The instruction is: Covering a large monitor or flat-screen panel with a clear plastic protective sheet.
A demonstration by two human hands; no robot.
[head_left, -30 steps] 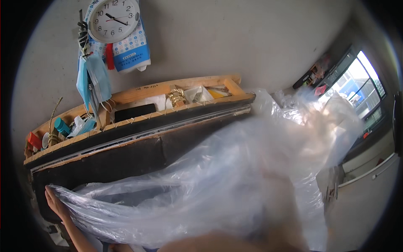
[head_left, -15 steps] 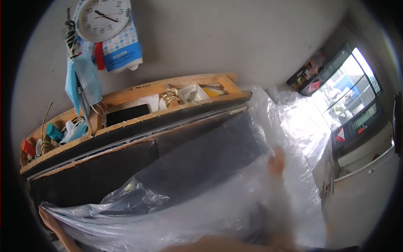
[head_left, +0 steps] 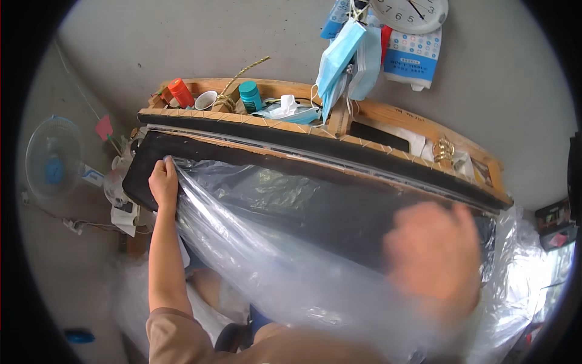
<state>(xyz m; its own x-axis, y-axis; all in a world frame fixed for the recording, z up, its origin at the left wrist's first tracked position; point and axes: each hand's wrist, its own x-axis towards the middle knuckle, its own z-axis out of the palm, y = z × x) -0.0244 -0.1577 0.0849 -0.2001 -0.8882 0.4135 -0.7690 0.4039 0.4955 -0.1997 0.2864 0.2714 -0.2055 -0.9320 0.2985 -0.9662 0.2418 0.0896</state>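
Note:
A large clear plastic sheet (head_left: 267, 255) spreads over a long dark padded piece (head_left: 357, 209), sagging in folds toward me. At that piece's left end, my left hand (head_left: 162, 183) is closed on the sheet's gathered edge, and folds run from it to the right. My right hand (head_left: 431, 255) is over the right half of the sheet, smeared by motion. Its fingers cannot be made out, nor can I tell whether it touches the plastic.
Behind runs a wooden frame (head_left: 451, 128) holding an orange-red bottle (head_left: 180, 92), a teal bottle (head_left: 249, 96) and a white cup (head_left: 205, 101). Blue face masks (head_left: 339, 59) hang below a wall clock (head_left: 412, 13). A fan (head_left: 54, 161) stands at left.
The view has swung to the left, bringing the fan and my whole left forearm into sight. My left hand keeps its hold on the sheet's edge. My right hand appears larger and still blurred.

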